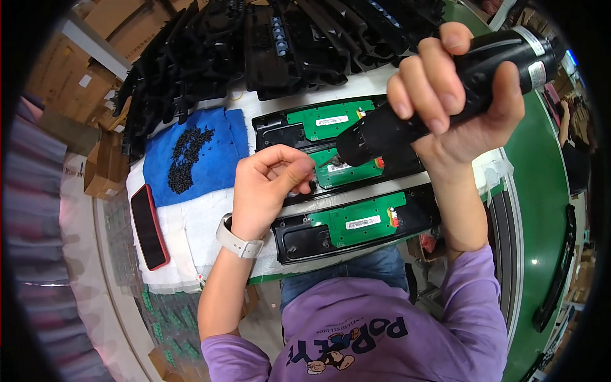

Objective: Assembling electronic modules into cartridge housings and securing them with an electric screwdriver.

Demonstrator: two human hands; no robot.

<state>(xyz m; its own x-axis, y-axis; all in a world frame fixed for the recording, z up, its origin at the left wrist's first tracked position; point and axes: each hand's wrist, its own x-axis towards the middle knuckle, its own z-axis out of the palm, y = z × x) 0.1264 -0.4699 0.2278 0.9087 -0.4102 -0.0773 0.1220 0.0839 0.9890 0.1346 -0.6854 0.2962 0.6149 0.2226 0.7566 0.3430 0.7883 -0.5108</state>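
My right hand [439, 95] is wrapped round a black electric screwdriver [493, 60], tilted down to the left. Its tip reaches the green circuit board [331, 178] of the middle black panel [407, 169]. Curled beside that board, my left hand [273, 181] has its fingers closed on small black screws [312, 186], mostly hidden by the fingers. Two more black panels with green boards lie in the same row: the far panel [270, 135] is partly covered by the screwdriver, and the near panel [299, 245] lies closest to me.
Left of the panels, a blue cloth [223, 140] bears a heap of small black screws [184, 162]. A red-edged phone [149, 229] lies on the white table cover [184, 239]. Black plastic housings [273, 51] are stacked along the far side. Cardboard boxes [63, 70] stand at far left.
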